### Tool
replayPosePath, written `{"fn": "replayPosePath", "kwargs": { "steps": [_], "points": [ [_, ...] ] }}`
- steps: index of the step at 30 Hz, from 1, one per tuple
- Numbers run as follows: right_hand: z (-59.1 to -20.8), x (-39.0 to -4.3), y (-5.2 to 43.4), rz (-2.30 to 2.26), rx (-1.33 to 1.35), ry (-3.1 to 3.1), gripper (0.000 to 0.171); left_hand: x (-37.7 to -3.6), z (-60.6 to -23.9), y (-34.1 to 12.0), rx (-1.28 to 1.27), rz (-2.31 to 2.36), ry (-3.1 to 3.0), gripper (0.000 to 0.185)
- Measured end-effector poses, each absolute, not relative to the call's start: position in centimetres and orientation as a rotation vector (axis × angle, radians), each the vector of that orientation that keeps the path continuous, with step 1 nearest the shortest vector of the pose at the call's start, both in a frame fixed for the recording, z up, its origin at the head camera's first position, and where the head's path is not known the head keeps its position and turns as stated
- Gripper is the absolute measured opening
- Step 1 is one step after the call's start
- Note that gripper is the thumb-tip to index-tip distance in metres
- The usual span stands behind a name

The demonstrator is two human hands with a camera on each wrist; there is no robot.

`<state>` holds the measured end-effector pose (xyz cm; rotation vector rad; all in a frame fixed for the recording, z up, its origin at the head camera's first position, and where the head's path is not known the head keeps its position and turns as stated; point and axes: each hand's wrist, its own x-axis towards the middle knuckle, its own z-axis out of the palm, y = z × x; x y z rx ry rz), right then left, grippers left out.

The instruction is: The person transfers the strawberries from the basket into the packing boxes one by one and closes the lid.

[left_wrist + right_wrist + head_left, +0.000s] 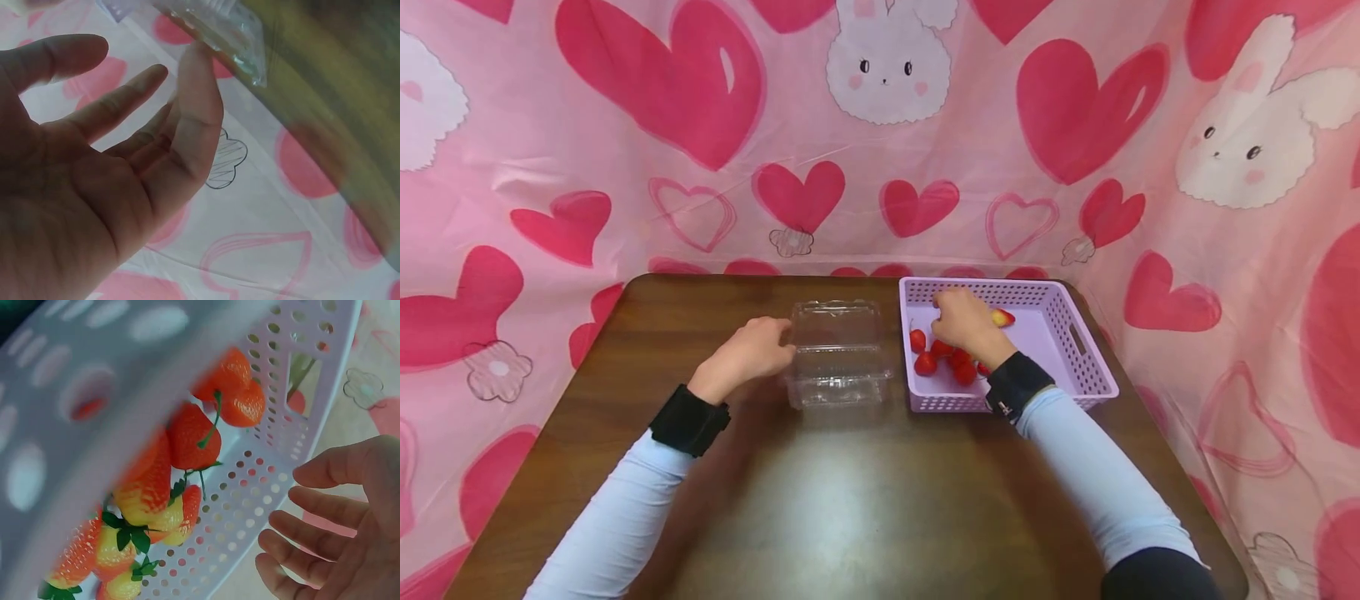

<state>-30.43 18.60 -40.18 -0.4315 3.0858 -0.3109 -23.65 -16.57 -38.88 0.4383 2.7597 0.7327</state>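
Observation:
A clear plastic clamshell box (837,367) stands with its lid up near the middle of the table. At its left side is my left hand (752,350), fingers loosely bent and nothing gripped; in the left wrist view a corner of the box (244,44) shows just past the fingertips. My right hand (966,321) reaches over the lilac basket (1052,342). Its fingers (319,534) are relaxed with nothing between them. Inside the basket lie several red cherries (926,363) and red-yellow strawberries (153,494), partly hidden by the basket wall in the right wrist view.
The brown wooden table (835,500) extends toward me in front of the box and basket. Behind it and at both sides hangs a pink cloth (730,200) printed with hearts and rabbits. The basket's perforated walls rise around the fruit.

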Motion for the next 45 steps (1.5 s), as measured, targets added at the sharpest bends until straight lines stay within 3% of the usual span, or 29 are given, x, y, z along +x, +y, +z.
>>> {"fn": "replayPosePath", "kwargs": {
  "steps": [11,23,30,38,45],
  "points": [
    [-40.7,-28.6,18.4,-0.294,-0.444,2.985,0.035,-21.6,-39.9,-17.4,0.424,0.857,2.696,0.048],
    [-41.2,-27.2,18.9,-0.276,-0.453,2.922,0.028,-20.3,-40.6,-17.9,0.431,0.878,2.679,0.055],
    [-41.8,-26.8,19.1,-0.296,-0.416,2.891,0.028,-19.5,-41.6,-18.0,0.398,0.917,2.653,0.044],
    [-42.6,-26.7,19.3,-0.310,-0.437,2.885,0.036,-18.6,-43.0,-17.9,0.384,0.995,2.630,0.065],
    [-42.8,-26.6,18.9,-0.342,-0.448,2.875,0.046,-18.2,-43.9,-17.8,0.322,1.011,2.617,0.068]
  ]
}}
